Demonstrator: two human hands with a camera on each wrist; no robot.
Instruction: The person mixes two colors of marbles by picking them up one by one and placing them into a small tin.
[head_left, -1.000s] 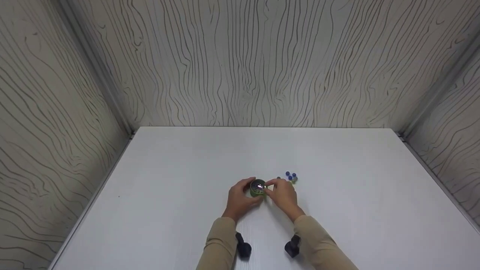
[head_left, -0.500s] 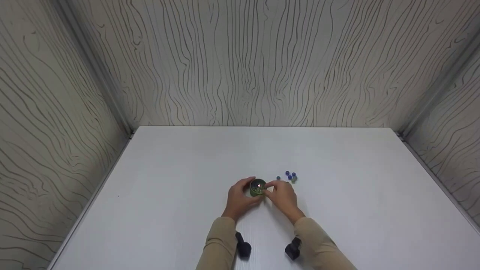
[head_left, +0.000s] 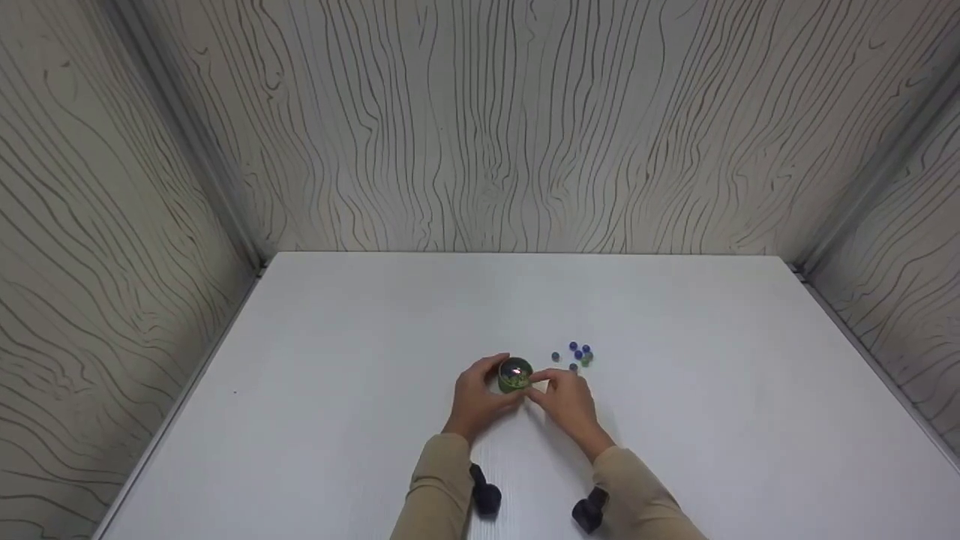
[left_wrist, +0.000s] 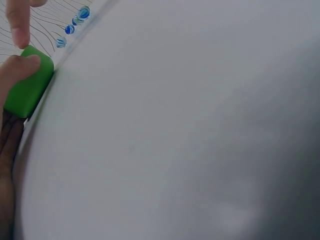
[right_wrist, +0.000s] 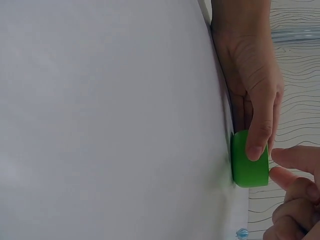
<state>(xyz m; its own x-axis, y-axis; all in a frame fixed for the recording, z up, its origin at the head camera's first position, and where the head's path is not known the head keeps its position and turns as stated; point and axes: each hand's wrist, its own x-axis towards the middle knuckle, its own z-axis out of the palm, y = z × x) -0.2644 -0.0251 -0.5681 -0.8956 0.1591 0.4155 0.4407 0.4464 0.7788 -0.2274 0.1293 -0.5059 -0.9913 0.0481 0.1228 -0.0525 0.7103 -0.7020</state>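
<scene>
A small green cup [head_left: 516, 385] stands on the white table, its mouth facing up and something shiny inside. My left hand [head_left: 476, 396] grips its left side between thumb and fingers; the thumb presses the green wall [right_wrist: 245, 172] in the right wrist view. At the right rim is my right hand [head_left: 568, 401], with thumb and index fingertip a little apart. Nothing shows between those fingertips in the right wrist view. Several blue and greenish glass marbles [head_left: 578, 355] lie loose just beyond the right hand. What fills the cup cannot be made out clearly.
The white tabletop [head_left: 360, 322] stretches out around the hands. Wood-grain patterned panels [head_left: 480, 135] rise at its back and both sides. Dark wrist cameras [head_left: 487, 499] hang at the inner side of each sleeve.
My right hand has drawn back slightly right and toward me, its fingertips parting at the rim. Another marble beside the group has come into view. The left hand and cup stay in place.
</scene>
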